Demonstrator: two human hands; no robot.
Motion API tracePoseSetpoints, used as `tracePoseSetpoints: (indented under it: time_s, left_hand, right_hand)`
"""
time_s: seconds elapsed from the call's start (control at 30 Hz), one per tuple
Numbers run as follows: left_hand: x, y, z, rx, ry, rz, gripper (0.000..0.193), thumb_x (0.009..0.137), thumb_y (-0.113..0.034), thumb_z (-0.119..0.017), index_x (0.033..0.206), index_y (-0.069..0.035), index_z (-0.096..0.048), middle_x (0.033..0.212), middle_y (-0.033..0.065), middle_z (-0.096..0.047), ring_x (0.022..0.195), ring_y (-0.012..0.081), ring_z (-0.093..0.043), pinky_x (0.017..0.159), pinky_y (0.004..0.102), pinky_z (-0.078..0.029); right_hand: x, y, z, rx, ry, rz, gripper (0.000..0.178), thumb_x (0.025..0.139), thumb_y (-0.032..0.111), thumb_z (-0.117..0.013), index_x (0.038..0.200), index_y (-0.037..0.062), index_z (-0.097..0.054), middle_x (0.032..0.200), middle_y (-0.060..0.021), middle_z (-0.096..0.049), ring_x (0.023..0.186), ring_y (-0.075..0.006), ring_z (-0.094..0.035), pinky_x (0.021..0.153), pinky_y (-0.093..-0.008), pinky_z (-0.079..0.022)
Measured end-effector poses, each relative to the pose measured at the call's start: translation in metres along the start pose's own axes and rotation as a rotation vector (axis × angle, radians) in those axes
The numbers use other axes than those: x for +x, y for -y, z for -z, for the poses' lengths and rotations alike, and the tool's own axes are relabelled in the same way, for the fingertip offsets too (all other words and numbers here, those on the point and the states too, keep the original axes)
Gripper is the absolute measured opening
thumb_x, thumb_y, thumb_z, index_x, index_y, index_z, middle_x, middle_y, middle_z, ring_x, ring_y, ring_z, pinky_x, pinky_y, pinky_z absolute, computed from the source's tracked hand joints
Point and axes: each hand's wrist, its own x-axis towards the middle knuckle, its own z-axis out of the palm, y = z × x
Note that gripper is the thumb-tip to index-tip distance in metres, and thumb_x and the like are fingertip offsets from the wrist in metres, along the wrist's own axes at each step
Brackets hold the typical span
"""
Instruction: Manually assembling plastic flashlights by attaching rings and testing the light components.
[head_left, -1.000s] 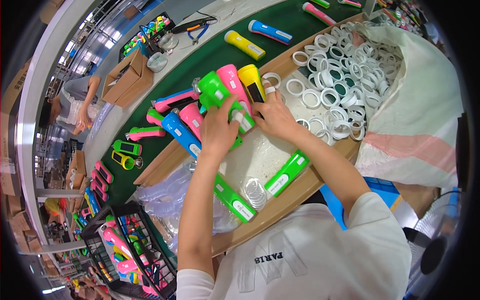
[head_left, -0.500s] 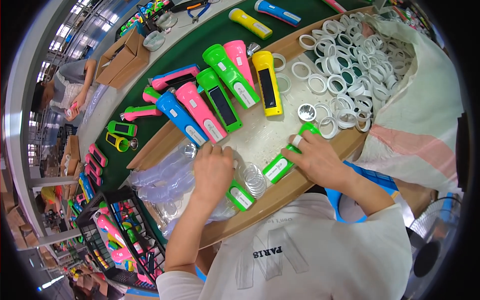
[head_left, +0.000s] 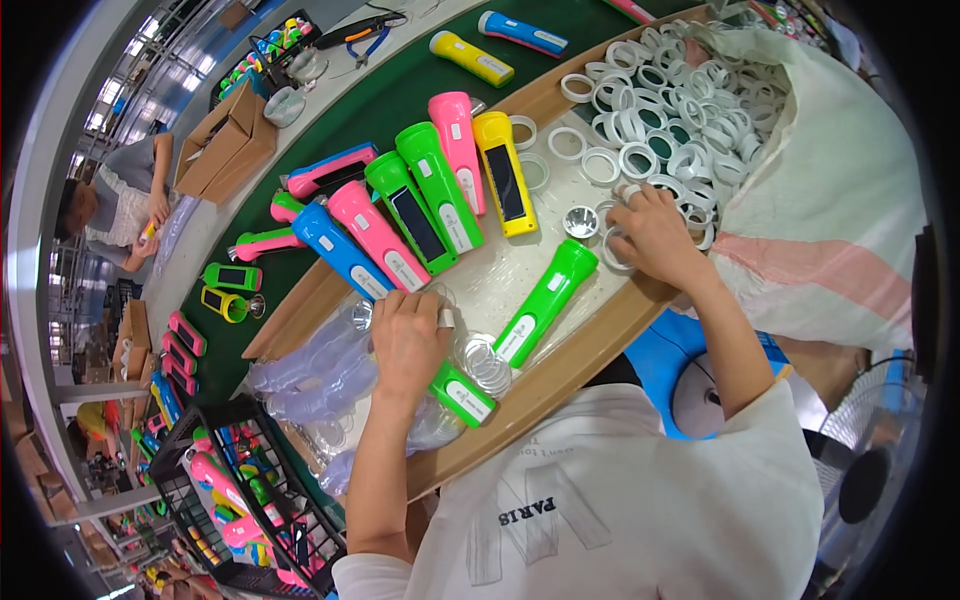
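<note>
My left hand (head_left: 408, 345) is closed round the upper part of a green flashlight (head_left: 462, 396), whose handle sticks out below the palm. The head of that flashlight is hidden under my fingers. My right hand (head_left: 655, 235) is over the near edge of a heap of white plastic rings (head_left: 690, 120), fingers apart and fingertips at the rings. A shiny reflector cup (head_left: 580, 222) lies beside it. Between my hands, a second green flashlight (head_left: 546, 303) rests diagonally on the tray. Clear round lenses (head_left: 487, 365) are stacked next to its lower end. White bands wrap a finger on each hand.
Pink, green, blue and yellow flashlights (head_left: 422, 190) lie in a row across the cardboard-edged tray (head_left: 560, 352). Clear plastic bags (head_left: 320, 372) lie left. A black basket (head_left: 235, 490) holds flashlight parts. A white sack (head_left: 820, 200) stands right. Another person (head_left: 125, 195) works at far left.
My right hand has let go of the green flashlight and moved up and right to the rings. That flashlight now lies on the tray. My left hand has stayed on its flashlight.
</note>
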Motion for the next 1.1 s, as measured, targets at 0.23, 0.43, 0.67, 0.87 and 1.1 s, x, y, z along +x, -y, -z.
tracePoseSetpoints:
  time_s: [0.23, 0.43, 0.67, 0.87, 1.1]
  left_hand:
    - [0.003, -0.011, 0.015, -0.145, -0.125, 0.04, 0.026, 0.064, 0.0, -0.066, 0.089, -0.005, -0.067, 0.085, 0.0093, -0.065, 0.083, 0.028, -0.058, 0.076, 0.0386, -0.044]
    - [-0.012, -0.005, 0.027, -0.311, -0.175, 0.14, 0.019, 0.072, 0.0, -0.064, 0.09, -0.003, -0.069, 0.085, 0.0119, -0.066, 0.082, 0.0308, -0.059, 0.076, 0.0398, -0.046]
    - [0.012, -0.036, 0.055, -1.025, -0.27, 0.382, 0.011, 0.082, -0.005, -0.069, 0.093, -0.002, -0.069, 0.079, 0.0044, -0.065, 0.072, 0.0101, -0.056, 0.067, 0.0243, -0.044]
    - [0.025, -0.038, 0.051, -0.82, -0.343, 0.357, 0.016, 0.078, -0.006, -0.072, 0.093, -0.003, -0.069, 0.072, 0.0043, -0.062, 0.066, 0.0124, -0.056, 0.061, 0.0252, -0.045]
    - [0.043, 0.022, 0.041, -0.63, -0.444, 0.35, 0.015, 0.08, -0.006, -0.069, 0.095, -0.004, -0.068, 0.087, 0.0075, -0.059, 0.074, 0.0152, -0.056, 0.063, 0.0271, -0.045]
  right_hand:
    - [0.01, 0.016, -0.005, 0.055, 0.032, 0.055, 0.02, 0.073, 0.014, -0.071, 0.091, 0.0069, -0.065, 0.093, -0.0162, -0.055, 0.094, -0.0335, -0.056, 0.077, -0.0411, -0.049]
    - [0.013, 0.018, 0.047, 0.264, 0.12, -0.016, 0.023, 0.081, 0.011, -0.061, 0.103, 0.0078, -0.066, 0.116, -0.0239, -0.055, 0.102, -0.0375, -0.056, 0.089, -0.0394, -0.046]
    - [0.042, 0.102, 0.036, 1.892, 0.404, -0.378, 0.036, 0.086, 0.005, -0.053, 0.122, 0.0013, -0.053, 0.116, -0.0109, -0.057, 0.103, -0.0214, -0.061, 0.084, -0.0378, -0.056]
    - [0.039, 0.152, -0.001, 2.595, 0.563, -0.25, 0.036, 0.1, 0.03, -0.042, 0.122, 0.0033, -0.052, 0.118, -0.0123, -0.059, 0.108, -0.0223, -0.06, 0.094, -0.0427, -0.051]
    - [0.055, 0.159, -0.012, 2.597, 0.505, -0.363, 0.033, 0.099, 0.028, -0.045, 0.116, 0.0026, -0.056, 0.116, -0.0203, -0.061, 0.102, -0.0341, -0.063, 0.086, -0.039, -0.053]
